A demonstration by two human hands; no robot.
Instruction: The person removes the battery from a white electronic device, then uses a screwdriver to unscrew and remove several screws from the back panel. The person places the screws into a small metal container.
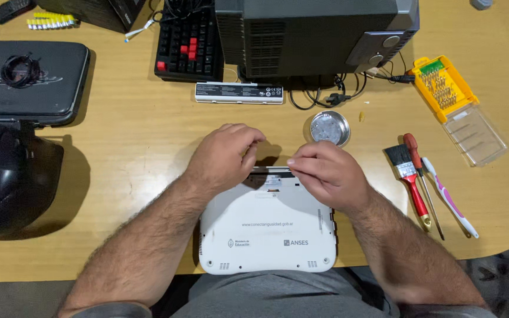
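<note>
White netbook (266, 227) beneath both hands' grip

- Bench (136, 123): light wood, rounded right edge.
- Black keyboard (187, 41) with some red keys, far centre.
- Long battery pack (240, 93) just in front of it.
- Round metal dish (330, 128).
- Paintbrush (406, 176), red-handled screwdriver (419, 176), toothbrush (449, 197) side by side, right.
- Yellow bit case (443, 88), clear lid open.
- Closed black laptop (27, 79), far left.
</note>
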